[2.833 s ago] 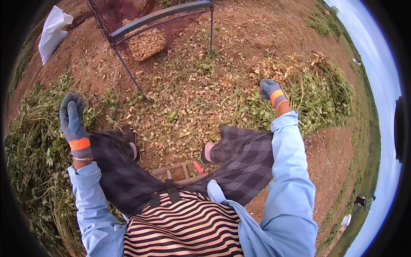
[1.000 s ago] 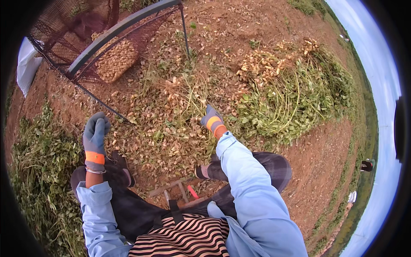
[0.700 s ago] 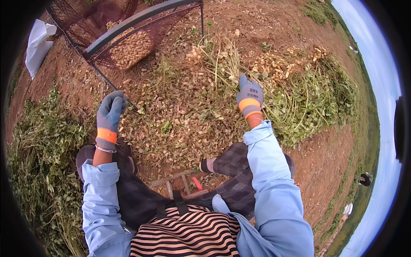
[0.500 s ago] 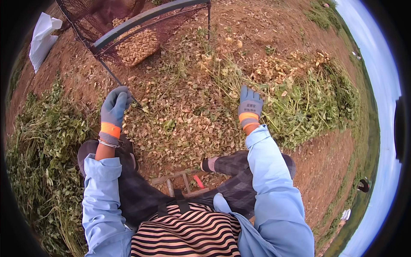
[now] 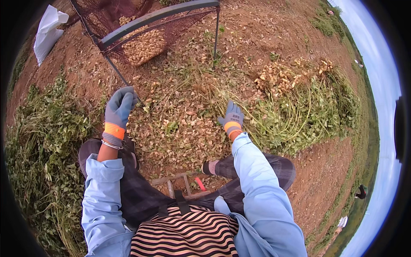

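My left hand (image 5: 119, 109), in a grey-blue glove with an orange cuff, is closed beside the lower leg of the metal frame. Its curled fingers hide whatever they may hold. On the right, my right hand (image 5: 232, 115) wears a matching glove, palm down, its fingers stretched out and the thumb apart. It reaches to the stems at the near left edge of a heap of pulled peanut plants (image 5: 304, 105). Clusters of peanuts (image 5: 280, 77) show at the far side of that heap.
A dark red net (image 5: 180, 25) hangs on a grey metal frame (image 5: 158, 21), with a pile of picked peanuts (image 5: 145, 46) in it. A white sack (image 5: 48, 34) stands far left. Leafy stripped vines (image 5: 47, 158) lie left. Dry leaves cover the soil between my feet.
My right hand has moved left and a little nearer, and its thumb has spread. My left hand has shifted slightly right and stays closed. The view has shifted a little.
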Tool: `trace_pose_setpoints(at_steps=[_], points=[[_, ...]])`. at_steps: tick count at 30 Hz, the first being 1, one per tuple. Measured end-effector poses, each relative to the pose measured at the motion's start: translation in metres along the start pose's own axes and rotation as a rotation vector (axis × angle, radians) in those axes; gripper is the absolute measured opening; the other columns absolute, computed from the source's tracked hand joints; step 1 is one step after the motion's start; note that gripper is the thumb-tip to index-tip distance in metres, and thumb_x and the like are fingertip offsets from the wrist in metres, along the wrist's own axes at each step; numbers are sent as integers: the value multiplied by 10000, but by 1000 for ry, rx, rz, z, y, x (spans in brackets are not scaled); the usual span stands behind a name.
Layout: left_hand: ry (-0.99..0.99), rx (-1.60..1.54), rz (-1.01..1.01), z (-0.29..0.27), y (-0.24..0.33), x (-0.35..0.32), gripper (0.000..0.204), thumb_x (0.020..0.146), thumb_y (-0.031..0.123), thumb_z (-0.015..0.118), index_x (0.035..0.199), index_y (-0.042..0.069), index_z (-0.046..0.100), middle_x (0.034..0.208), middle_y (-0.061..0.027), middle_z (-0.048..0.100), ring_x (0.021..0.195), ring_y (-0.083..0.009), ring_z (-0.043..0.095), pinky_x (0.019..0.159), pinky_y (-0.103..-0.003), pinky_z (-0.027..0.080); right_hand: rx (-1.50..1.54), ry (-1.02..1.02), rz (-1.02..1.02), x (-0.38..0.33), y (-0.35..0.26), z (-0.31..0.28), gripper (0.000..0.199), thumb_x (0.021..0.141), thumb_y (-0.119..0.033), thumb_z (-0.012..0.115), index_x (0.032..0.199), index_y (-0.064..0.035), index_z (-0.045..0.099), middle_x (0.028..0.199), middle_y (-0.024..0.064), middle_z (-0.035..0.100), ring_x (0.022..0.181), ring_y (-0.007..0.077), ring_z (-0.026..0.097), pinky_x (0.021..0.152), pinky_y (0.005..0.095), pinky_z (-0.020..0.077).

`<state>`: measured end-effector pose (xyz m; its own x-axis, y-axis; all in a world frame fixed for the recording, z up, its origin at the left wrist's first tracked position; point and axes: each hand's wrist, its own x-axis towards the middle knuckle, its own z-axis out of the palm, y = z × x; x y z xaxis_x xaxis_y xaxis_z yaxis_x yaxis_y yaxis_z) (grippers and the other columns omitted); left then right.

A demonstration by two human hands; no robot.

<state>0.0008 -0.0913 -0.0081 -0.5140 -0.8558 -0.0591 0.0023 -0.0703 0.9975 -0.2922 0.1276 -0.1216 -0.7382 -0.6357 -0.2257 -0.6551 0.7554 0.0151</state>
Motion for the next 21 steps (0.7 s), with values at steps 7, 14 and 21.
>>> trace_pose_setpoints(at_steps=[7, 14, 21], points=[[-1, -33, -20, -1, 2, -2, 244, 869, 189, 512, 1044, 22, 533, 906, -28, 573, 777, -97, 549, 677, -226, 443, 49, -175, 203, 30, 10, 0, 419, 703, -337, 624, 1037, -97, 540, 970, 164, 603, 898, 322, 576, 760, 407, 453], [-27, -40, -13, 3, 1, -3, 242, 864, 169, 510, 1046, 12, 534, 894, -30, 575, 769, -99, 551, 705, -227, 450, 183, 186, 104, 11, 3, -93, 451, 765, -320, 559, 1116, -45, 494, 979, 200, 589, 889, 346, 561, 776, 411, 444], [-62, -5, -16, 12, -7, -3, 237, 862, 171, 505, 1020, -3, 537, 858, -24, 572, 744, -88, 540, 686, -223, 450, 592, 109, 55, 18, 13, -71, 494, 813, -269, 528, 1253, -76, 415, 1217, 120, 496, 1088, 305, 487, 925, 366, 363]])
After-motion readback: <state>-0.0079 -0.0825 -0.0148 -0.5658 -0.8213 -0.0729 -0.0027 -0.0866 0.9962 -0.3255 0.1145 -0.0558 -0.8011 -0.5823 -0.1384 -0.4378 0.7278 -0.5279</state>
